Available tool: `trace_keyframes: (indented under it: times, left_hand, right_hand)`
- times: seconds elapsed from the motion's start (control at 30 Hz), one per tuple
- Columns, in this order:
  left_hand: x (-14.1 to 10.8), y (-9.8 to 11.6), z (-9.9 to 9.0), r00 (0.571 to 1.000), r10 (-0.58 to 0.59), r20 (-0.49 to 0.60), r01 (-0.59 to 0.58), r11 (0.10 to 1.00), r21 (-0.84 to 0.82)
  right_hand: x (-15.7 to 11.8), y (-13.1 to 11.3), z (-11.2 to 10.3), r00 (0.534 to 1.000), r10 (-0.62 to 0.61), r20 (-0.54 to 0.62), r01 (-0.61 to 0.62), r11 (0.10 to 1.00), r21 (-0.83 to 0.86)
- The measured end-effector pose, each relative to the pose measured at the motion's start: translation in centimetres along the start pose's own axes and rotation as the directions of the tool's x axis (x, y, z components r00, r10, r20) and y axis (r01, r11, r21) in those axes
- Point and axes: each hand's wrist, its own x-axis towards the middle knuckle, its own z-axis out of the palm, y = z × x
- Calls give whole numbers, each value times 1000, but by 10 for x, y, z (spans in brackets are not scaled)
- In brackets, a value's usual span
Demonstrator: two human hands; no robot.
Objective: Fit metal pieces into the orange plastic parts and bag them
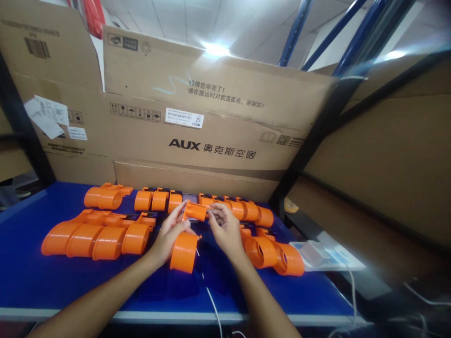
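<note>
Near the middle of the blue table, my left hand (172,231) is closed around a small orange plastic part (196,211), held raised. My right hand (223,226) pinches something thin and metallic at that part's right end; what it is cannot be made out. Just below my left hand is an orange ring-shaped piece (183,252); whether it is joined to the held part is unclear. A white cable (211,300) runs from beside this piece over the table's front edge.
Orange ring-shaped pieces stand in rows at the left (107,241), back (160,200) and right (291,259) of the blue table (148,286). Cardboard (211,126) forms the back wall. A white tray (338,256) sits at the right, beside a dark metal frame (310,136).
</note>
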Motion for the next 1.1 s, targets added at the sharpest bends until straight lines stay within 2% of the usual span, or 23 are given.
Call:
trace_keyframes:
  times: [0.1, 0.37, 0.5, 0.7, 0.9, 1.1]
  left_hand:
    - [0, -3, -1, 998, -29, 48, 29, 1000, 13]
    - [-1, -3, -6, 985, -71, 160, 78, 996, -38]
    - [-5, -3, -2, 982, -67, 178, 77, 996, -51]
    - [-3, -2, -1, 990, -24, 140, 25, 1000, -5]
    - [-3, -3, -2, 978, -68, 195, 76, 996, -36]
    - [0, -5, -6, 985, -98, 143, 110, 991, -75]
  right_hand:
    - [-3, -3, 2, 996, -58, 64, 63, 996, -63]
    - [-1, -6, 0, 969, -118, 216, 125, 992, -19]
    - [-2, -6, 2, 975, -109, 193, 108, 994, 16]
    - [-4, -6, 9, 986, 17, 166, -41, 989, 144]
    - [-6, -1, 10, 995, 58, 80, -70, 983, 170]
    - [-2, 5, 8, 997, 51, 65, -61, 985, 164]
